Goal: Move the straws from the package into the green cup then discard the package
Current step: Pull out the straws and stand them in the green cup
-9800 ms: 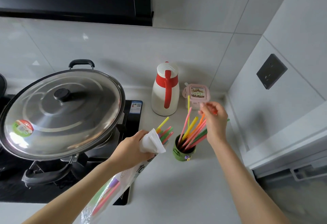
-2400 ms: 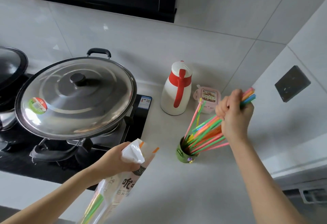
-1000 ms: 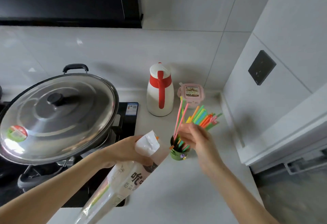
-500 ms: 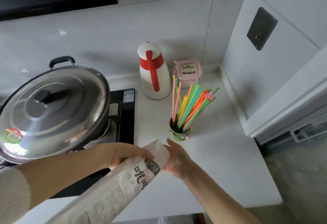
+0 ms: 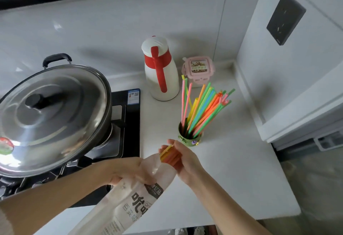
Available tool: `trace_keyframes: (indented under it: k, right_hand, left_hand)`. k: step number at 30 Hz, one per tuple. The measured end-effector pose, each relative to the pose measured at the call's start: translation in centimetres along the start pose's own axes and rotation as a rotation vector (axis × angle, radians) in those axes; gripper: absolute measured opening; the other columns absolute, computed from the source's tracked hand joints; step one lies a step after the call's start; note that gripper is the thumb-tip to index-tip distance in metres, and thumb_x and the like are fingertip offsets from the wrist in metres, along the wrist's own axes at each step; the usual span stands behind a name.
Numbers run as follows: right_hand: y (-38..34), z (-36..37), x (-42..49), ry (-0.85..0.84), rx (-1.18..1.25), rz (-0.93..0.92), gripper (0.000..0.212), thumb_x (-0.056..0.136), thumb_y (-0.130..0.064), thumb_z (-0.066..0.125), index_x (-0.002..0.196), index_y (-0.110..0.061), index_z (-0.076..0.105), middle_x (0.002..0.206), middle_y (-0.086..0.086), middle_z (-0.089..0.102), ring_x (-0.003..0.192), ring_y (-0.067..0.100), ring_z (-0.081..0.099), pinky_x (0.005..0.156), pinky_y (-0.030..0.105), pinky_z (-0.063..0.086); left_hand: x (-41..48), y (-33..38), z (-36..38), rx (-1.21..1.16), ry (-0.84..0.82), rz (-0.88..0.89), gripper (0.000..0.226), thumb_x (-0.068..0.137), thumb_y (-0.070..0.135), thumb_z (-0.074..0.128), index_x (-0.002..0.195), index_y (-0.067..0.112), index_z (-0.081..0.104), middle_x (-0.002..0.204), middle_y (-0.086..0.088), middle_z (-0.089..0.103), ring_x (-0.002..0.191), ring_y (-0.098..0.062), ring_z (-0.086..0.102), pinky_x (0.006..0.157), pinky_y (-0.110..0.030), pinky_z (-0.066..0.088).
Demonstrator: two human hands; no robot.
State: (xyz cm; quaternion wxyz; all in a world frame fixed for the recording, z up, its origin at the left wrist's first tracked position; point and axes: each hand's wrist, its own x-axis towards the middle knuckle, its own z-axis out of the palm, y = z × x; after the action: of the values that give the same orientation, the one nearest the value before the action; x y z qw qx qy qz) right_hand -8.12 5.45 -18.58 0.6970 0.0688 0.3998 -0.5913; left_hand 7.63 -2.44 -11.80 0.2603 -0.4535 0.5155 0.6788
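Note:
The small green cup (image 5: 189, 139) stands on the white counter, with several coloured straws (image 5: 202, 108) leaning up and to the right out of it. My left hand (image 5: 128, 169) grips the clear printed straw package (image 5: 130, 203) near its open top, low in the middle of the view. My right hand (image 5: 182, 159) is at the package mouth, closed on a small bundle of yellow and orange straws (image 5: 168, 154) whose ends stick out toward the cup. The lower ends of those straws are hidden inside the package.
A white jug with a red handle (image 5: 160, 71) and a pink lidded box (image 5: 199, 67) stand behind the cup. A large lidded wok (image 5: 50, 116) sits on the black stove (image 5: 130, 123) at left. The counter edge (image 5: 278, 216) drops off at right and front.
My right hand let go of the earlier bunch, which now stands in the cup, came back to the package mouth and closed on another bundle of straws, drawing its ends out.

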Motion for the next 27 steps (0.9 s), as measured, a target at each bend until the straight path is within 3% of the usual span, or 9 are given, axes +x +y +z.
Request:
trace_keyframes:
  k: [2,5,7,9,13,16,20,23,27]
  right_hand:
    - [-0.8,0.8,-0.7,-0.079,-0.074,-0.136,0.03,0.096,-0.016,0.05,0.126,-0.022,0.049,0.09,0.014,0.073,0.087,0.03,0.071,0.069,0.036,0.058]
    - [-2.0,2.0,-1.8,-0.144,-0.13,-0.217,0.067,0.084,-0.02,0.064,0.138,-0.041,0.028,0.109,0.018,0.071,0.105,0.03,0.067,0.077,0.039,0.058]
    - [-2.3,2.7,-2.7,-0.182,-0.248,-0.202,0.059,0.079,-0.029,0.066,0.134,-0.024,0.043,0.116,0.018,0.068,0.108,0.025,0.066,0.086,0.038,0.056]
    - [-2.1,3.3,-3.3,-0.197,-0.37,-0.154,0.04,0.079,-0.036,0.063,0.116,-0.019,0.063,0.115,0.012,0.07,0.104,0.022,0.067,0.087,0.034,0.055]
    - [-1.9,3.9,-3.6,-0.142,-0.427,-0.191,0.045,0.079,-0.04,0.059,0.115,-0.013,0.064,0.117,0.007,0.07,0.107,0.019,0.066,0.084,0.028,0.055]
    - [-2.6,4.6,-4.0,-0.119,-0.406,-0.258,0.038,0.081,-0.042,0.056,0.106,-0.016,0.068,0.115,0.008,0.071,0.105,0.018,0.067,0.084,0.029,0.054]
    - [-3.6,5.6,-4.4,-0.06,-0.407,-0.369,0.029,0.083,-0.049,0.052,0.092,-0.027,0.069,0.111,0.008,0.073,0.1,0.025,0.069,0.085,0.039,0.056]
    - [-4.9,6.1,-4.7,-0.022,-0.412,-0.492,0.031,0.092,-0.046,0.047,0.08,-0.025,0.066,0.104,0.008,0.075,0.095,0.021,0.071,0.082,0.037,0.056]
    - [-7.5,6.7,-5.5,0.0,-0.38,-0.636,0.047,0.099,-0.04,0.036,0.084,-0.016,0.074,0.105,0.007,0.075,0.103,0.016,0.068,0.097,0.035,0.049]
  left_hand:
    - [0.0,-0.5,-0.4,-0.006,0.059,0.076,0.029,0.074,0.006,0.077,0.101,0.007,0.067,0.087,-0.011,0.076,0.085,-0.028,0.073,0.07,-0.035,0.06]
    - [-0.1,-0.7,-0.4,-0.042,0.125,0.185,0.033,0.071,0.006,0.08,0.102,0.009,0.068,0.088,-0.009,0.077,0.083,-0.023,0.074,0.066,-0.028,0.059]
    - [-0.4,-0.4,-0.2,-0.075,0.165,0.249,0.032,0.071,0.005,0.08,0.101,0.01,0.069,0.088,-0.009,0.077,0.083,-0.023,0.074,0.064,-0.027,0.059]
    - [-0.7,-0.1,-0.1,-0.061,0.192,0.286,0.031,0.07,0.009,0.081,0.098,0.015,0.069,0.089,-0.007,0.077,0.083,-0.022,0.074,0.062,-0.023,0.059]
    - [-1.0,0.1,0.0,-0.031,0.183,0.352,0.026,0.07,0.016,0.081,0.092,0.025,0.07,0.088,0.0,0.077,0.081,-0.016,0.074,0.06,-0.017,0.057]
    - [-1.3,0.2,0.1,-0.072,0.146,0.396,0.024,0.073,0.016,0.08,0.092,0.026,0.07,0.089,-0.002,0.077,0.084,-0.021,0.074,0.066,-0.023,0.058]
    - [-1.4,0.1,0.5,-0.068,0.132,0.447,0.026,0.074,0.016,0.079,0.096,0.024,0.069,0.089,-0.002,0.076,0.087,-0.021,0.073,0.07,-0.028,0.059]
    - [-1.6,0.1,0.6,-0.072,0.144,0.476,0.032,0.073,0.015,0.079,0.103,0.016,0.067,0.093,-0.006,0.074,0.09,-0.027,0.072,0.075,-0.034,0.06]
    - [-2.3,0.2,0.3,-0.067,0.176,0.534,0.035,0.074,0.018,0.079,0.106,0.014,0.065,0.1,-0.013,0.073,0.093,-0.03,0.071,0.079,-0.037,0.06]
